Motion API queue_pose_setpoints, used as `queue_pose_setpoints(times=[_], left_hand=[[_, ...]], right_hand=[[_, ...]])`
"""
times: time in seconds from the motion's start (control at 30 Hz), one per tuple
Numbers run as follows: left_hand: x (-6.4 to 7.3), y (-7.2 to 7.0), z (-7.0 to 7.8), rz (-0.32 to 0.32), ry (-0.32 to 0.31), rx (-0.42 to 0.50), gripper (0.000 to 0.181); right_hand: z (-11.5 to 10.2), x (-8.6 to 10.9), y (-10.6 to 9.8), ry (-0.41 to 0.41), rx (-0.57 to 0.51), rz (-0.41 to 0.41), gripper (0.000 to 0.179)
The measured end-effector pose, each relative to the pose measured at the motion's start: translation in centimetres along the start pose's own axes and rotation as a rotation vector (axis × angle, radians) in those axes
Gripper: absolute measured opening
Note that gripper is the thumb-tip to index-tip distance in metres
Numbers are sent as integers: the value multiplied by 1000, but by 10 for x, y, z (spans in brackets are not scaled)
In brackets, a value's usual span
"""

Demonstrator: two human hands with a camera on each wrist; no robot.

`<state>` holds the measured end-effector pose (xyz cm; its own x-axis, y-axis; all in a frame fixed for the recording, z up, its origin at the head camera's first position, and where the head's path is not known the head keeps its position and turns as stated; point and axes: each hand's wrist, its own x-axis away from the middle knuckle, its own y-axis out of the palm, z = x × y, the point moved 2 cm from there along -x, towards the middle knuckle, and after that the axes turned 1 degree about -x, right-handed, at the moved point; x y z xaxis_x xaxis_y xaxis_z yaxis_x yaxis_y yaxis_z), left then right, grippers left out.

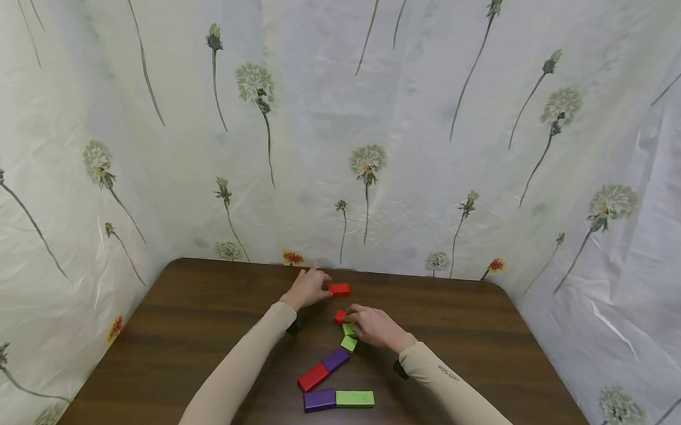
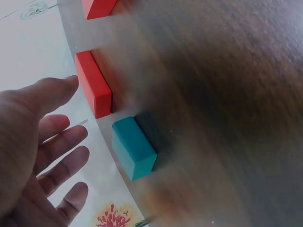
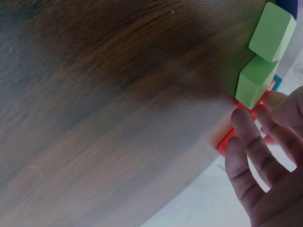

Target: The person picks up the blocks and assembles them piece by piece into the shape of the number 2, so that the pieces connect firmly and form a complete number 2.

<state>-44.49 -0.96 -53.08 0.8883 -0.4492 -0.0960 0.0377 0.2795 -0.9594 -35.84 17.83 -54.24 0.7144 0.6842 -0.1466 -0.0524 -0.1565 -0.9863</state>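
Note:
At the back of the table, my left hand (image 1: 307, 288) is beside a red rectangular block (image 1: 339, 290), its thumb nearest the block. A teal block (image 2: 134, 147) stands near its spread, loosely bent fingers in the left wrist view; the hand covers it in the head view. My right hand (image 1: 376, 328) is over a short line of blocks, fingertips by a small red block (image 1: 340, 316) and a green block (image 1: 348, 329). Its fingers are slightly bent, partly hiding the small red block; contact is unclear. Another green block (image 1: 349, 344) adjoins the first.
Towards the front, a purple block (image 1: 336, 360) and a red block (image 1: 313, 377) lie end to end on a diagonal. Below them, another purple block (image 1: 319, 400) meets a long green block (image 1: 355, 399). A floral curtain (image 1: 321, 142) hangs behind the dark wooden table (image 1: 198, 333).

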Motion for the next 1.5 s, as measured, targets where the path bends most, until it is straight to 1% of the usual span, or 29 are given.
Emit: queue_pose_setpoints(times=[0.2, 0.37, 0.53, 0.73, 0.93, 1.07, 1.27, 1.5], left_hand=[[2, 6, 0, -5, -6, -8, 41], [4, 7, 0, -11, -9, -10, 42], [2, 7, 3, -7, -7, -19, 43], [-2, 12, 9, -1, 19, -48, 39], [-2, 17, 10, 8, 18, -112, 33], [-1, 17, 10, 12, 21, -139, 31], [-4, 16, 11, 11, 17, -136, 26], [-7, 13, 15, -14, 4, -140, 24]], right_hand=[[0, 1, 2, 2, -15, -2, 26], [0, 3, 3, 0, -11, -8, 27], [0, 4, 5, -19, -10, -3, 27], [0, 4, 5, -32, -13, 22, 27], [-1, 4, 5, -18, -21, 3, 28], [-2, 4, 4, -21, -22, 8, 28], [-1, 3, 2, -30, -10, 17, 28], [2, 2, 0, -28, -9, 8, 26]])
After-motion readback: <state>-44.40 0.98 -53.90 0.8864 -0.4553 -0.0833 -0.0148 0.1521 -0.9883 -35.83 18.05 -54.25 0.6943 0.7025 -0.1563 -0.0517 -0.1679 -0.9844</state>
